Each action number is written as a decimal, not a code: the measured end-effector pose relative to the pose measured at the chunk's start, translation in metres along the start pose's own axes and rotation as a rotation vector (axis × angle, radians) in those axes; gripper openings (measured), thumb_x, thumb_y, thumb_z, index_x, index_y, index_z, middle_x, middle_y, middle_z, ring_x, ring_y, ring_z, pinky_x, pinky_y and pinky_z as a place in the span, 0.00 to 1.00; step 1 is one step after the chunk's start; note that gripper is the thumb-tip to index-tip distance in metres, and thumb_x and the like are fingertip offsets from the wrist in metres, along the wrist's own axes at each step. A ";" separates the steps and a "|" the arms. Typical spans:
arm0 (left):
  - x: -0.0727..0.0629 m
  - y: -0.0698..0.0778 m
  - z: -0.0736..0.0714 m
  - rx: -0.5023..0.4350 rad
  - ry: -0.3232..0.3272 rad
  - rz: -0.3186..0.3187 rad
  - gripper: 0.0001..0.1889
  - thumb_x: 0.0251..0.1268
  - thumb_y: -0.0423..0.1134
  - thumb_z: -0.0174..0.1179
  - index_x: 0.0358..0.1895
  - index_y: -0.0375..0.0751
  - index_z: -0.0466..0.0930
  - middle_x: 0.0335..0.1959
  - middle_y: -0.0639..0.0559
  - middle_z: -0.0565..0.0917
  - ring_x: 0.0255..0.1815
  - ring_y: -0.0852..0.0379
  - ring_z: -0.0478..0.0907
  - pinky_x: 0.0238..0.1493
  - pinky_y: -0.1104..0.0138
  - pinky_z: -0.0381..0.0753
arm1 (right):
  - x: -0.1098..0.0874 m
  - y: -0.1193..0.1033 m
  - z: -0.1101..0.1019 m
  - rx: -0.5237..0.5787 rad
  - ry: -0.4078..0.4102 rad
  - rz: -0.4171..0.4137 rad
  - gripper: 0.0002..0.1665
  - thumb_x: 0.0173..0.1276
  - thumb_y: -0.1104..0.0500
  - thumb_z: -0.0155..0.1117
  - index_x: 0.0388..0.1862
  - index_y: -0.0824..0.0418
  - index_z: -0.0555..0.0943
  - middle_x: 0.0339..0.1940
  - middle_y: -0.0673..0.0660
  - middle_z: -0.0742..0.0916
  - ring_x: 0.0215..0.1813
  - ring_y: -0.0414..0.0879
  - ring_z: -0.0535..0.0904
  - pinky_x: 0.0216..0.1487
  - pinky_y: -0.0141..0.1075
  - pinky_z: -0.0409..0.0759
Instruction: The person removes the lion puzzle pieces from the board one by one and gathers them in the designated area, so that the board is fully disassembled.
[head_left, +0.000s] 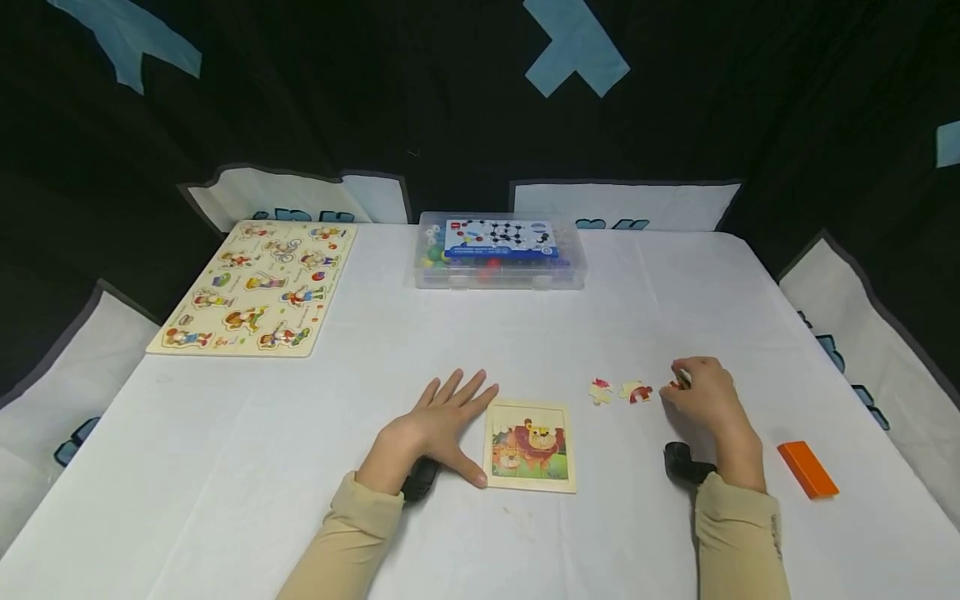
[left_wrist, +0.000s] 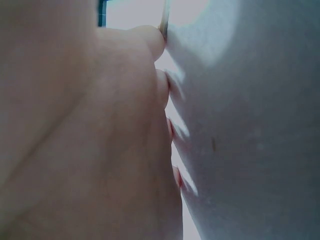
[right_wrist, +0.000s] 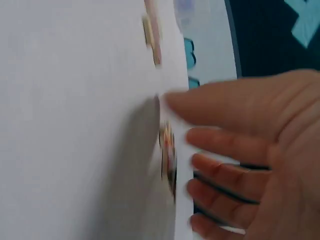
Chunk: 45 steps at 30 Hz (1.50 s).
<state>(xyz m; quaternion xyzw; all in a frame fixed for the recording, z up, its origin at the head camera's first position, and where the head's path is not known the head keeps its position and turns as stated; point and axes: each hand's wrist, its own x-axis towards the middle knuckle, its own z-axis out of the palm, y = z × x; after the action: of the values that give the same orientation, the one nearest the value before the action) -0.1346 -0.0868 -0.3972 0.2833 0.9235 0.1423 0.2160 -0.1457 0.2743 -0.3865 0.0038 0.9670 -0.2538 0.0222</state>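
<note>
A small square wooden puzzle board with a lion picture lies on the white table. My left hand rests at its left side with fingers spread, the thumb at the lower left corner and the index finger near the upper left one. To the board's upper right lie two loose jigsaw pieces, one cream and pink, one cream and reddish brown. My right hand hovers over another puzzle piece, partly hidden in the head view. In the right wrist view, thumb and fingers stand apart with nothing between them.
A larger wooden puzzle board with figures lies at the back left. At the back middle stands a clear plastic box of colourful parts. An orange block lies right of my right forearm. Dark curtains border the table.
</note>
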 end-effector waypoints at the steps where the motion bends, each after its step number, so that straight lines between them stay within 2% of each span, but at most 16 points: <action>1: 0.000 0.000 0.000 0.002 0.001 0.001 0.63 0.29 0.65 0.70 0.72 0.51 0.43 0.73 0.52 0.37 0.71 0.48 0.29 0.66 0.52 0.28 | 0.000 -0.006 0.002 0.023 0.015 -0.023 0.28 0.59 0.62 0.59 0.55 0.79 0.68 0.55 0.79 0.66 0.57 0.74 0.58 0.54 0.62 0.60; 3: 0.000 0.001 0.000 0.003 0.000 0.005 0.63 0.29 0.65 0.70 0.72 0.51 0.43 0.73 0.52 0.37 0.71 0.48 0.29 0.66 0.52 0.28 | 0.000 -0.022 0.010 0.075 0.045 -0.118 0.26 0.61 0.62 0.59 0.55 0.76 0.69 0.56 0.76 0.68 0.58 0.71 0.60 0.54 0.60 0.61; 5: 0.000 0.002 0.000 0.000 0.000 0.010 0.63 0.29 0.65 0.70 0.72 0.51 0.43 0.73 0.51 0.37 0.71 0.48 0.29 0.66 0.51 0.29 | -0.001 -0.039 0.021 0.135 0.020 -0.243 0.21 0.63 0.62 0.59 0.53 0.72 0.73 0.54 0.70 0.73 0.57 0.65 0.65 0.54 0.57 0.65; 8: 0.000 0.004 0.000 -0.007 0.001 0.015 0.63 0.29 0.65 0.69 0.72 0.51 0.43 0.73 0.51 0.37 0.71 0.48 0.29 0.66 0.52 0.29 | -0.005 -0.068 0.039 0.172 -0.105 -0.437 0.14 0.63 0.60 0.60 0.47 0.65 0.79 0.50 0.62 0.77 0.54 0.57 0.71 0.53 0.51 0.70; 10: 0.000 0.005 -0.001 -0.010 0.003 0.013 0.63 0.29 0.66 0.69 0.72 0.51 0.42 0.73 0.52 0.37 0.71 0.48 0.29 0.66 0.52 0.28 | -0.010 -0.085 0.049 0.176 -0.212 -0.532 0.13 0.64 0.58 0.60 0.45 0.62 0.80 0.51 0.59 0.77 0.55 0.55 0.71 0.54 0.50 0.70; 12: 0.001 0.006 -0.001 -0.009 0.003 0.008 0.63 0.29 0.66 0.69 0.72 0.52 0.42 0.73 0.52 0.36 0.71 0.48 0.28 0.66 0.52 0.28 | -0.016 -0.099 0.057 0.163 -0.304 -0.601 0.18 0.64 0.55 0.59 0.50 0.62 0.78 0.56 0.60 0.74 0.58 0.55 0.67 0.56 0.51 0.67; 14: 0.002 0.006 -0.002 -0.004 0.001 0.003 0.63 0.29 0.67 0.68 0.72 0.52 0.41 0.72 0.52 0.36 0.71 0.48 0.28 0.66 0.52 0.28 | -0.022 -0.109 0.062 0.150 -0.363 -0.634 0.24 0.64 0.53 0.60 0.56 0.63 0.75 0.60 0.62 0.70 0.62 0.56 0.63 0.58 0.52 0.64; 17: 0.003 0.005 -0.002 -0.002 -0.001 0.001 0.63 0.29 0.67 0.68 0.72 0.52 0.41 0.72 0.52 0.36 0.71 0.48 0.28 0.66 0.52 0.28 | -0.030 -0.117 0.069 0.079 -0.387 -0.668 0.31 0.64 0.50 0.59 0.61 0.65 0.70 0.63 0.62 0.68 0.64 0.57 0.59 0.60 0.54 0.61; 22: 0.001 0.004 -0.001 -0.002 -0.018 0.000 0.63 0.29 0.67 0.68 0.72 0.52 0.41 0.72 0.52 0.36 0.71 0.48 0.28 0.66 0.52 0.28 | -0.040 -0.121 0.078 -0.007 -0.398 -0.679 0.35 0.62 0.47 0.61 0.64 0.63 0.67 0.65 0.63 0.64 0.66 0.58 0.55 0.61 0.55 0.57; 25: -0.001 0.004 -0.001 -0.002 -0.018 0.000 0.63 0.29 0.67 0.68 0.72 0.51 0.42 0.73 0.52 0.36 0.71 0.48 0.28 0.66 0.52 0.28 | -0.043 -0.122 0.080 0.000 -0.388 -0.678 0.34 0.61 0.48 0.61 0.63 0.61 0.68 0.65 0.63 0.63 0.66 0.59 0.55 0.62 0.55 0.56; 29: -0.002 0.003 -0.002 -0.001 -0.013 0.003 0.62 0.30 0.67 0.68 0.72 0.51 0.42 0.73 0.51 0.36 0.71 0.48 0.28 0.66 0.52 0.28 | -0.041 -0.123 0.081 0.029 -0.343 -0.686 0.28 0.62 0.50 0.61 0.59 0.61 0.71 0.62 0.63 0.67 0.64 0.58 0.58 0.60 0.55 0.58; 38: 0.000 0.001 -0.003 0.020 -0.026 -0.001 0.63 0.30 0.68 0.67 0.72 0.52 0.40 0.72 0.52 0.35 0.70 0.48 0.27 0.66 0.51 0.28 | -0.035 -0.124 0.083 0.045 -0.250 -0.718 0.22 0.54 0.56 0.69 0.49 0.59 0.79 0.46 0.51 0.78 0.55 0.51 0.67 0.61 0.53 0.55; 45: -0.001 0.002 -0.004 0.024 -0.025 0.000 0.63 0.30 0.68 0.66 0.72 0.52 0.40 0.72 0.52 0.35 0.70 0.48 0.28 0.66 0.51 0.29 | -0.034 -0.125 0.082 0.103 -0.293 -0.714 0.23 0.56 0.59 0.68 0.52 0.59 0.78 0.50 0.50 0.80 0.60 0.53 0.65 0.61 0.53 0.56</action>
<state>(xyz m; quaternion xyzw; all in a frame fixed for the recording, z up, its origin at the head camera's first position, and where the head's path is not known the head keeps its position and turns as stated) -0.1353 -0.0863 -0.3929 0.2875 0.9224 0.1274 0.2240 -0.1110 0.1254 -0.3947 -0.3684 0.8799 -0.2917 0.0703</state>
